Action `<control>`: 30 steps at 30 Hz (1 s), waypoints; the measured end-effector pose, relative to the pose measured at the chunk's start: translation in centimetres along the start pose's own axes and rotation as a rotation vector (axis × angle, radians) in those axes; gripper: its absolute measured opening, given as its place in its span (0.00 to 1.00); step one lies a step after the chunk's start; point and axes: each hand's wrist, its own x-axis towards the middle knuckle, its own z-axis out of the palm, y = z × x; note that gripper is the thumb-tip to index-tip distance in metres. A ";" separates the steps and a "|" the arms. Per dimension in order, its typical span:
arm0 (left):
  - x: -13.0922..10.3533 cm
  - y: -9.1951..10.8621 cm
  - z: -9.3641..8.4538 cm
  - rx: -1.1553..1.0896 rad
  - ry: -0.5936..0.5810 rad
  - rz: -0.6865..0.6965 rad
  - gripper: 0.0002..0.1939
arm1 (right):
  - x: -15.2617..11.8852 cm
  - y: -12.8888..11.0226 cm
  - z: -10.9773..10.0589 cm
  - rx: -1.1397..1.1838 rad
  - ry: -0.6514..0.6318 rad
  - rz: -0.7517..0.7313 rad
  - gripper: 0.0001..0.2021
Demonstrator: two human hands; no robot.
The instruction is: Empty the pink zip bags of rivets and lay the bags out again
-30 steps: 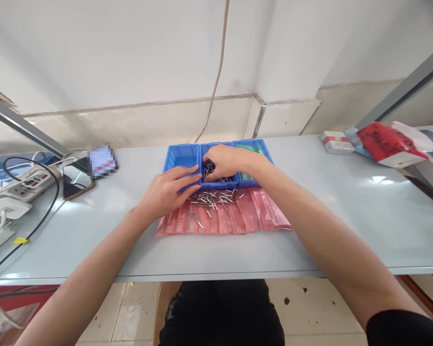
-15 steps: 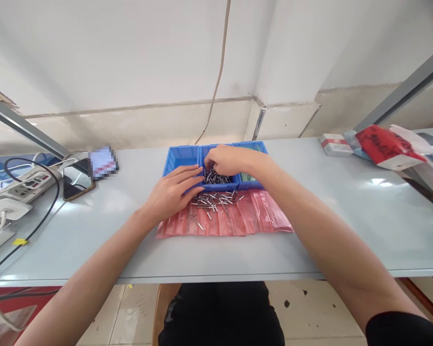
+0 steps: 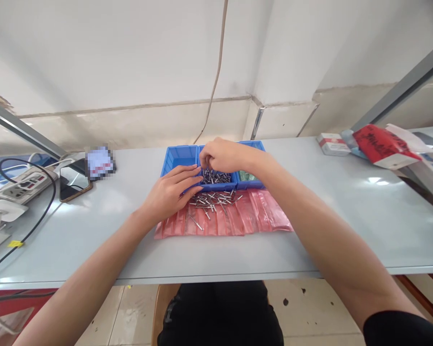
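Metal rivets (image 3: 212,198) just beside flat, open L hand (image 3: 170,191) — R hand (image 3: 222,155) pinched over middle bin (image 3: 216,185).

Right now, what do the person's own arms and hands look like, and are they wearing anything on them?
Both hands, left hand and right hand, are bare: no gloves, rings, watch or wristband show. The forearms are uncovered too. A black short sleeve shows at the right upper arm; the left arm's sleeve is out of view.

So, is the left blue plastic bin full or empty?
Empty, as far as visible: the left blue plastic bin shows bare blue floor, while the middle blue bin holds small metal pins.
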 end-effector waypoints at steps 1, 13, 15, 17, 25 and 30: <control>0.0 0.0 0.0 -0.002 0.000 0.001 0.13 | 0.0 0.1 -0.1 -0.023 0.040 0.022 0.18; 0.0 0.0 0.1 0.002 0.010 0.004 0.12 | 0.2 -0.2 0.8 0.029 -0.032 0.024 0.14; 0.0 -0.1 0.1 0.001 0.005 0.005 0.13 | 0.1 0.0 0.2 0.058 -0.034 0.024 0.15; 0.0 0.0 0.1 -0.001 0.009 0.002 0.13 | -0.1 0.1 -0.2 0.060 -0.055 0.058 0.13; 0.1 0.2 0.0 0.006 0.029 0.008 0.12 | -0.1 -1.3 0.0 0.064 -0.188 0.093 0.17; 0.1 0.3 0.0 0.013 0.036 0.010 0.12 | 0.5 -1.9 0.6 0.074 -0.188 0.185 0.18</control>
